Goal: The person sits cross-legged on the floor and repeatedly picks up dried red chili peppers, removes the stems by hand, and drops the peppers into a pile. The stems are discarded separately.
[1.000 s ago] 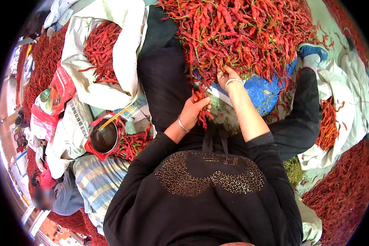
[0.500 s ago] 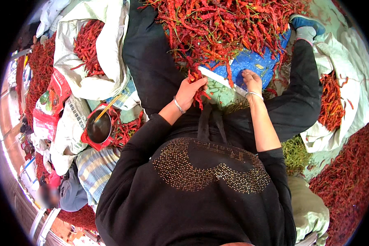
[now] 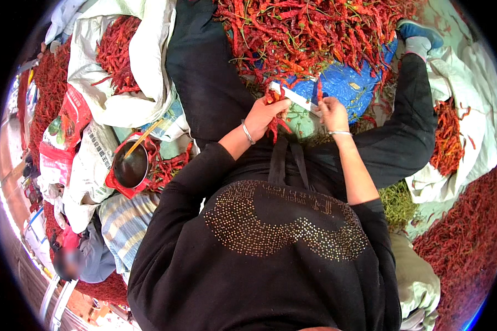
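Observation:
Between my knees, my left hand (image 3: 264, 118) is closed around a small bunch of red chili peppers (image 3: 275, 129), some hanging below the fingers. To its right, my right hand (image 3: 334, 115) pinches a single red chili pepper (image 3: 319, 90), which points up and away from me. A white strip (image 3: 299, 101) runs slantwise between the two hands. Just beyond lies a blue plastic sheet (image 3: 345, 83) with bits of stem on it. A large heap of red chili peppers with green stems (image 3: 309, 33) covers its far part.
White woven sacks of chilies stand at the left (image 3: 157, 71) and right (image 3: 483, 132). Near my left side is a dark bowl (image 3: 131, 165) with chopsticks in a red holder. Green stems (image 3: 398, 208) lie beside my right leg. Another person (image 3: 96, 254) is at lower left.
My right hand has shifted slightly left and now grips a chili; before, its fingers were over the blue sheet, apart from a chili. My left hand keeps its bunch.

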The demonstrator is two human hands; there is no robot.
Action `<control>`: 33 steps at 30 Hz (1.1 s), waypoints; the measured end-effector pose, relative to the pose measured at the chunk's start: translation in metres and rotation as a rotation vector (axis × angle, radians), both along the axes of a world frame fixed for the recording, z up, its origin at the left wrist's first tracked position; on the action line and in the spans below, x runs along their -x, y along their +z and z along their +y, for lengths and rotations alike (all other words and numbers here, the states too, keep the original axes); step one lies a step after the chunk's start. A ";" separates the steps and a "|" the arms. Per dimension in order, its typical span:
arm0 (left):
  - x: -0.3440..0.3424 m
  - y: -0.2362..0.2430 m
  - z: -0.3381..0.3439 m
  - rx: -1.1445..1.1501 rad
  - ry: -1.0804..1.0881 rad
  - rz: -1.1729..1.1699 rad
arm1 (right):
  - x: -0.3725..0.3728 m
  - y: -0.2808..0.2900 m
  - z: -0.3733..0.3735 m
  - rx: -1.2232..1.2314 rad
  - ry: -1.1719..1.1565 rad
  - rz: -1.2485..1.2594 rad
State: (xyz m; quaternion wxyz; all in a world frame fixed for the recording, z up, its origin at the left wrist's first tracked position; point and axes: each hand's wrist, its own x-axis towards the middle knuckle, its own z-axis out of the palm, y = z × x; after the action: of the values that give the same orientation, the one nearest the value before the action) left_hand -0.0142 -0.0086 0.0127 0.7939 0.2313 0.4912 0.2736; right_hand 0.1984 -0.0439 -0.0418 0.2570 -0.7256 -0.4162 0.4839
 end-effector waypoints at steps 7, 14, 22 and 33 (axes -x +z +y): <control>-0.029 0.001 -0.003 -0.021 -0.179 -0.089 | 0.019 0.052 -0.032 -0.034 -0.214 0.562; -0.029 0.003 -0.008 -0.109 -0.352 -0.063 | 0.036 0.063 -0.056 -0.112 0.011 0.335; -0.032 -0.012 -0.018 -0.475 -0.185 0.096 | 0.029 0.058 -0.045 -0.025 -0.018 0.457; 0.000 0.005 0.002 -0.065 0.101 -0.007 | 0.039 0.053 0.040 -0.457 0.346 -0.492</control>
State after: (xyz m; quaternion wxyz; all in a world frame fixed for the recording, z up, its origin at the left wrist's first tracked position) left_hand -0.0139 -0.0067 0.0174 0.7728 0.2308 0.4906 0.3298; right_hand 0.1595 -0.0042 0.0110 0.2191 -0.6628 -0.6793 0.2262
